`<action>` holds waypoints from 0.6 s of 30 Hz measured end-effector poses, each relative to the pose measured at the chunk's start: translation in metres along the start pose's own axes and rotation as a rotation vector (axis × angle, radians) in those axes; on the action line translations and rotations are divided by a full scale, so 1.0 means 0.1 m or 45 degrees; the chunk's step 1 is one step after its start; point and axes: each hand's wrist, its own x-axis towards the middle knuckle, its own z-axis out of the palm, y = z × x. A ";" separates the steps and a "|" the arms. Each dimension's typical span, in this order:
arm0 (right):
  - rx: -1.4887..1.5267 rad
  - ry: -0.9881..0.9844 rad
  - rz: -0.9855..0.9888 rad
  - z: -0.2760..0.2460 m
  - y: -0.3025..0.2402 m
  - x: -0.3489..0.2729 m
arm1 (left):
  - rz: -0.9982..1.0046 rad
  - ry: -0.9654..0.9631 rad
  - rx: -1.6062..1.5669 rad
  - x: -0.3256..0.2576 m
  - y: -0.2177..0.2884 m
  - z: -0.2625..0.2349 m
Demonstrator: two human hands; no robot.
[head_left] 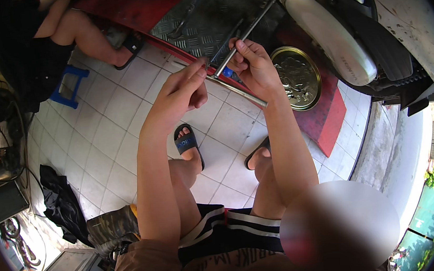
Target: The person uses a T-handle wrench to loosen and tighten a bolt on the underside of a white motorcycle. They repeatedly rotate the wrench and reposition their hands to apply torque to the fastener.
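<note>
Over pale floor tiles, both the left hand and right hand pinch a metal rod, steadying it toward one o'clock.

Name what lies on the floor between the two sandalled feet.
Only bare white tile lies between the left sandal and the right sandal, as the head view shows.

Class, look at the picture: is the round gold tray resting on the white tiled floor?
No, the gold tray lies on the red ramp, beside the white tiles.
</note>
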 end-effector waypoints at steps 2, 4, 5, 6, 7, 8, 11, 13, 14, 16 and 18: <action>0.006 0.033 -0.003 -0.02 0.00 0.00 | -0.300 -0.064 0.390 0.02 -0.08 -0.03; 0.027 0.033 -0.019 -0.06 0.00 0.01 | -0.094 -0.372 0.360 -0.02 -0.07 0.01; 0.048 0.011 -0.034 -0.05 -0.01 0.01 | -0.022 -0.414 0.301 -0.05 -0.02 0.03; 0.069 -0.011 -0.050 -0.04 -0.02 0.02 | 0.050 -0.456 0.241 -0.07 0.00 0.04; 0.063 0.017 -0.055 -0.03 -0.02 0.00 | 0.194 -0.438 0.065 -0.06 -0.02 0.05; 0.067 0.018 -0.057 -0.05 -0.03 0.00 | 0.209 -0.350 -0.035 -0.07 0.02 0.03; 0.070 0.045 -0.067 -0.06 -0.05 0.00 | 0.110 -0.264 -0.121 -0.10 0.10 -0.04; 0.061 0.098 -0.076 -0.03 -0.05 0.00 | -0.150 -0.440 0.104 -0.10 0.04 -0.09; 0.082 0.091 -0.087 -0.06 -0.06 0.00 | -0.278 -0.531 0.212 -0.09 0.01 -0.09; 0.126 0.076 -0.109 -0.10 -0.06 0.01 | -0.052 -0.676 0.301 -0.04 -0.06 0.01; 0.112 0.062 -0.117 -0.09 -0.07 0.01 | 0.130 -0.753 0.313 -0.03 -0.09 0.04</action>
